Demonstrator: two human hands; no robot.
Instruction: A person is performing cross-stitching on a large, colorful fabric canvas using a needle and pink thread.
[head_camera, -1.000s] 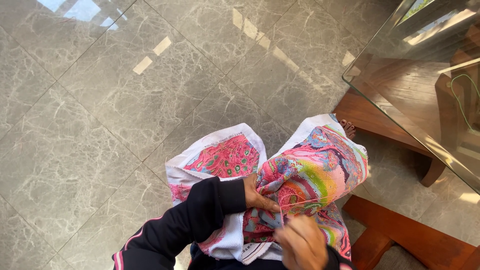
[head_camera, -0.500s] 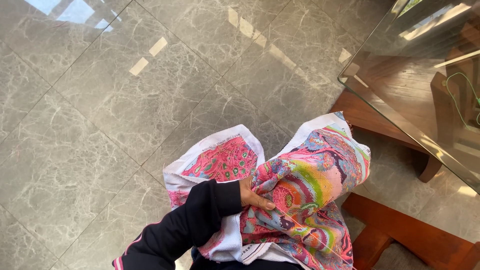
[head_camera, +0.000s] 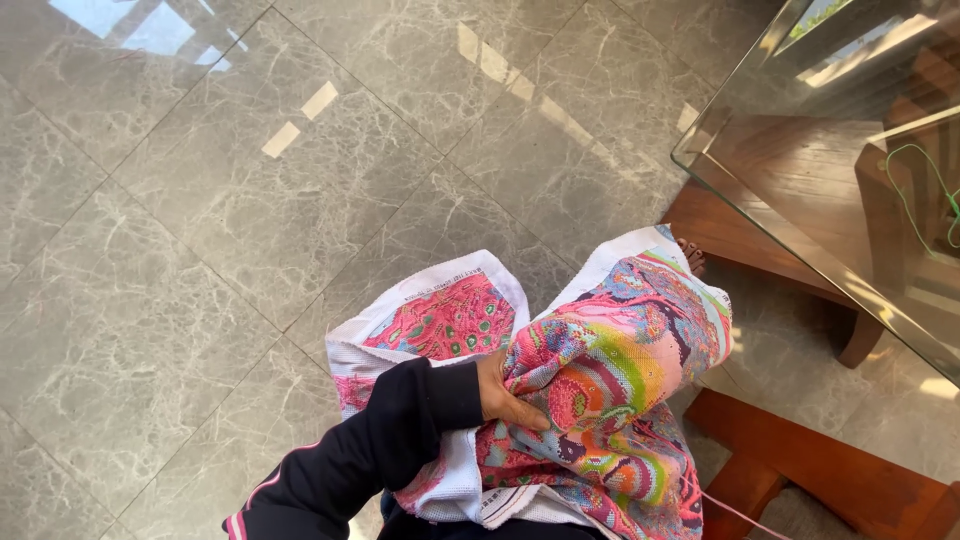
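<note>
A large piece of white canvas (head_camera: 610, 370) covered in bright pink, green and rainbow needlework lies bunched across my lap. My left hand (head_camera: 505, 392), in a black sleeve with a pink stripe, grips a fold of the cloth near its middle, fingers pressed into the stitched side. A pink thread (head_camera: 735, 507) trails off the cloth's lower right edge. My right hand is out of the picture.
Grey marble floor tiles (head_camera: 250, 200) fill the left and top. A glass-topped table (head_camera: 850, 190) on a brown wooden frame stands at the right. A green thread (head_camera: 915, 200) lies under the glass. Toes (head_camera: 692, 255) peek past the cloth's far edge.
My right hand, which was at the cloth's lower edge one second ago, has dropped out of view. My left hand keeps its grip on the fold.
</note>
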